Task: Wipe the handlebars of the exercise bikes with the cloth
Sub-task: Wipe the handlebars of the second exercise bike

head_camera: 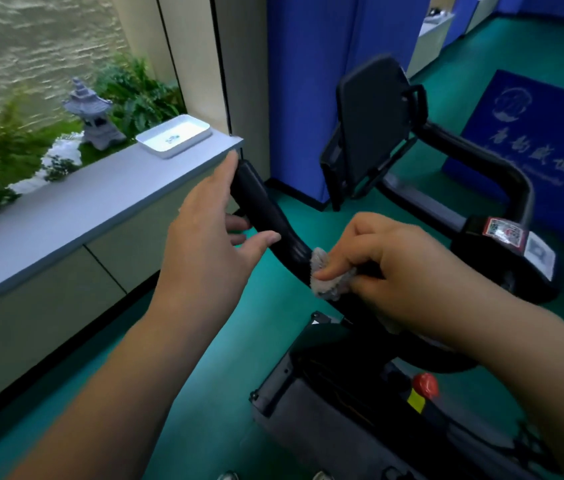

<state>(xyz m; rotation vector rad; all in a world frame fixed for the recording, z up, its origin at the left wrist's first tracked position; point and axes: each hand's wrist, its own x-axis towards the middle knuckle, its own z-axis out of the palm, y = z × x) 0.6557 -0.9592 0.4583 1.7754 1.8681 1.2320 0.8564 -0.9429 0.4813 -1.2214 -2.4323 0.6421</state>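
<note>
Gripping fuzzy grey cloth (331,276) on glossy curved handlebar (266,216)

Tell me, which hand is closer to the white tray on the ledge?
Left. The left hand is at the handlebar end, its fingertips just below the white tray. The right hand presses the cloth lower on the bar, farther away.

Both forearms are bare to the frame edge, no sleeves visible; the left hand (204,233) and right hand (408,265) wear no gloves, rings or watch.
</note>
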